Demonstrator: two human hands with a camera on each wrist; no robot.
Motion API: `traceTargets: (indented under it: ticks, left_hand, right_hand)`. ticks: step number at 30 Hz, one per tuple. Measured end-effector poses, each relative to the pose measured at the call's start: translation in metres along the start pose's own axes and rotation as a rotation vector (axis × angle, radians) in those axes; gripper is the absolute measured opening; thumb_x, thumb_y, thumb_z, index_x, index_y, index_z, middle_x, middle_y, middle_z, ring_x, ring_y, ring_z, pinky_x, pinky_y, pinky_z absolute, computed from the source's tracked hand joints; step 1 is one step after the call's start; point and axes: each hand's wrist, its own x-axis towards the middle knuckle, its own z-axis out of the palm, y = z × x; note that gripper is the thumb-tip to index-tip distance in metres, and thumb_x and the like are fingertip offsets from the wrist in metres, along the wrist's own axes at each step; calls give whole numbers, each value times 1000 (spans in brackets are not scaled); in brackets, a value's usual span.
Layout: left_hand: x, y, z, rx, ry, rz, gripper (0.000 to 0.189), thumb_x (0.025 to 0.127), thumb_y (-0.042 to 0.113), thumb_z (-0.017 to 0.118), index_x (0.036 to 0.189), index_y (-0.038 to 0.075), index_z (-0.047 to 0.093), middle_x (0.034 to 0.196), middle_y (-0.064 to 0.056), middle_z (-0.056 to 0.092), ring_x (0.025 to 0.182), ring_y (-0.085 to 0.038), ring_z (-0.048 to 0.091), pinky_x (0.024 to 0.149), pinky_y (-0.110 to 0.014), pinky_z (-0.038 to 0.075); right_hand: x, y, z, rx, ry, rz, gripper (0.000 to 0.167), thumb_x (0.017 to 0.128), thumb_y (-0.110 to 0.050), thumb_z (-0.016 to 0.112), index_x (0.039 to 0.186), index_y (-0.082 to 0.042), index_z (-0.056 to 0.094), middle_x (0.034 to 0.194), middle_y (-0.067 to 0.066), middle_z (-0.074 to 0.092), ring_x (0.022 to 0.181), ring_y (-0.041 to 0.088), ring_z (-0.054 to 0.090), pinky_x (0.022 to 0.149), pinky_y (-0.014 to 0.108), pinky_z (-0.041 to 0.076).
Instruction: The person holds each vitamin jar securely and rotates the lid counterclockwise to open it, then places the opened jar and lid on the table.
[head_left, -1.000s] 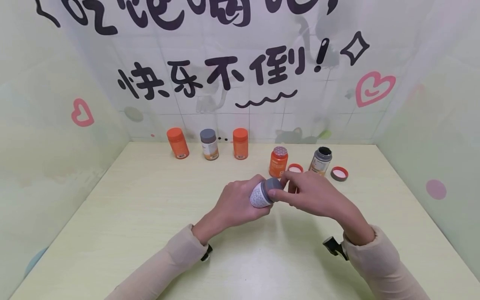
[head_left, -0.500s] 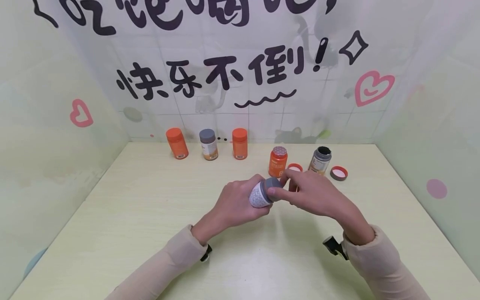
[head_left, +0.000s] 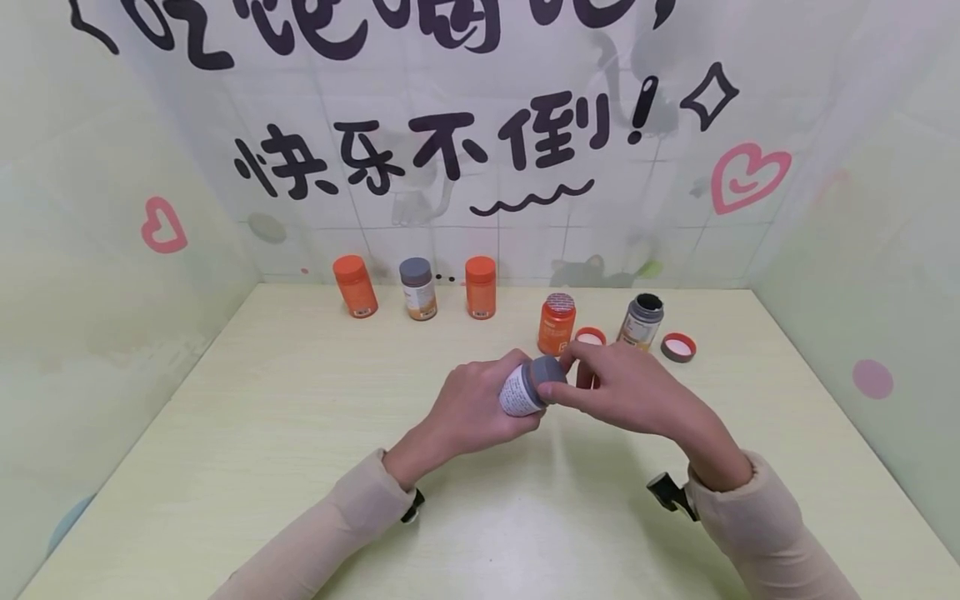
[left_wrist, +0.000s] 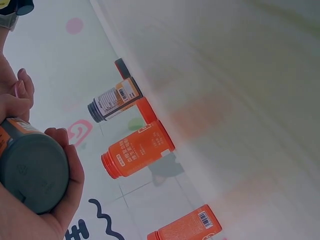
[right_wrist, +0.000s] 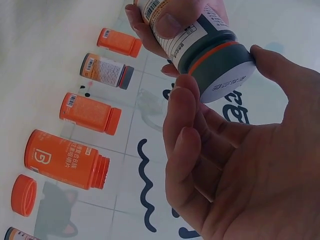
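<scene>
My left hand grips a grey pill bottle with a white label, tilted above the table with its capped end to the right. In the left wrist view the grey base of the pill bottle faces the camera. At the other end, the right hand pinches the grey cap between thumb and fingers. The right wrist view shows an orange ring below that cap. Just behind the hands stands an uncapped orange bottle with a patterned seal over its mouth, its red cap lying beside it.
Along the back stand a capped orange bottle, a grey-capped bottle and another orange bottle. An uncapped grey bottle with a dark mouth stands behind the right hand. Its neighbour is an upturned cap. Printed walls enclose the table.
</scene>
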Motion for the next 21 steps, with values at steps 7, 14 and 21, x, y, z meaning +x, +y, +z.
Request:
traceTargets:
  ticks: [7, 14, 21]
  left_hand:
    - [0, 1, -1, -4, -8, -9, 45, 78, 33, 85, 113, 17, 61, 83, 4, 70, 65, -8, 62, 59, -20, 48]
    - [0, 0, 0, -6, -12, 0, 45, 79, 34, 85, 113, 18, 62, 83, 6, 70, 66, -7, 62, 58, -20, 48]
    - [-1, 1, -1, -6, -14, 1, 44, 79, 34, 84, 113, 17, 62, 82, 5, 70, 64, -7, 61, 57, -20, 48]
  right_hand:
    - [-1, -1, -1, 24, -6, 35, 51, 91, -70, 61, 116, -25, 66, 80, -6, 66, 64, 12, 60, 61, 32, 49]
    - [-2, -1, 0, 56, -11, 39, 46, 91, -69, 61, 98, -24, 64, 73, -6, 65, 62, 12, 62, 60, 33, 49]
    - [-2, 0, 0, 35, -2, 13, 42, 91, -67, 63, 105, -27, 66, 78, -8, 66, 66, 12, 60, 61, 32, 49]
